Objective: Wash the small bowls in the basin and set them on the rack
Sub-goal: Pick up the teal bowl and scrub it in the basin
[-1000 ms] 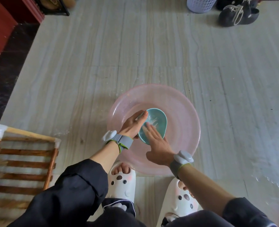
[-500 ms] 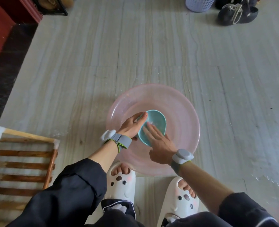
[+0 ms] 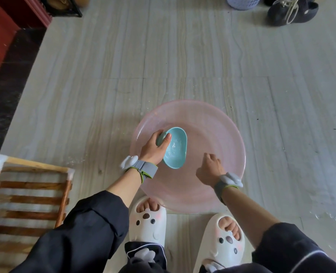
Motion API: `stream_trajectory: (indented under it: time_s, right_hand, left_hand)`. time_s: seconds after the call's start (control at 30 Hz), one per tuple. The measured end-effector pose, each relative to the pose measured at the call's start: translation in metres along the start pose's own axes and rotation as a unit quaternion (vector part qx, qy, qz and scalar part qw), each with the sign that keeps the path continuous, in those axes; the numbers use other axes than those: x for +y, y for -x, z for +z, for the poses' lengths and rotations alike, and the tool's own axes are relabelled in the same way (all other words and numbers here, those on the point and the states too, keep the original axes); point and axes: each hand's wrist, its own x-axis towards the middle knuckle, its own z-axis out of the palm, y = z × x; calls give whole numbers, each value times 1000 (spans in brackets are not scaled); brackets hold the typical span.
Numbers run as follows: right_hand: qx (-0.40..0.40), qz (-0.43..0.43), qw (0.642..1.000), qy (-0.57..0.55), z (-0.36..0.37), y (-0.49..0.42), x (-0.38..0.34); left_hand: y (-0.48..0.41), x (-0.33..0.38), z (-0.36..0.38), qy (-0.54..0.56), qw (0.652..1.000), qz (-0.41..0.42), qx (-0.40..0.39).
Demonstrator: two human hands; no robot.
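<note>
Holding the teal bowl [image 3: 176, 152] tilted over the basin [image 3: 222, 125], left hand [image 3: 153, 147] clamps its rim, prob so water runs off | right hand [image 3: 210, 168] loose beside it, nothing in it | wooden rack [image 3: 35, 184] off left, handy for drop-off

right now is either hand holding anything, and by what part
The left hand grips the blue bowl by its rim; the right hand holds nothing.

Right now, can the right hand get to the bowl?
Probably yes: the right hand hangs over the basin beside the bowl with nothing between them, and the left hand grips only the bowl's left rim.
</note>
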Motion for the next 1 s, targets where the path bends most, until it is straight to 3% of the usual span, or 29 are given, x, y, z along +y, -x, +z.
stream_trajectory:
  time_s: [0.1, 0.17, 0.23, 0.27, 0.33, 0.5, 0.63, 0.73, 0.9, 1.0]
  right_hand:
    - [-43, 115, 992, -36, -2, -14, 4]
    - [-40, 158, 975, -148, -1, -22, 1]
    - [-41, 143, 931, -334, 0, -23, -9]
    - [-54, 124, 892, -431, 0, -18, -15]
    - [-67, 78, 842, -530, -3, -7, -24]
    - [-60, 62, 892, -443, 10, 0, -22]
    - [-99, 94, 866, -480, 17, 4, -23]
    - [-139, 68, 846, -510, 17, 8, -31]
    - [46, 33, 951, -304, 18, -1, -28]
    - [91, 21, 974, -205, 14, -10, -16]
  left_hand:
    - [0, -4, -4, -6, 1000, -6, 10]
    - [-1, -6, -6, -9, 1000, -8, 15]
    - [-2, -8, -7, -12, 1000, -10, 19]
    - [-2, -8, -7, -12, 1000, -10, 20]
    - [-2, -7, -5, -8, 1000, -9, 22]
    - [-1, -4, -4, -2, 1000, 11, 27]
    - [3, 2, -4, 8, 999, 38, 28]
    - [6, 7, -3, 0, 998, 55, 30]
    - [9, 9, 0, -22, 998, 53, -23]
    - [9, 7, 3, -5, 998, 43, -42]
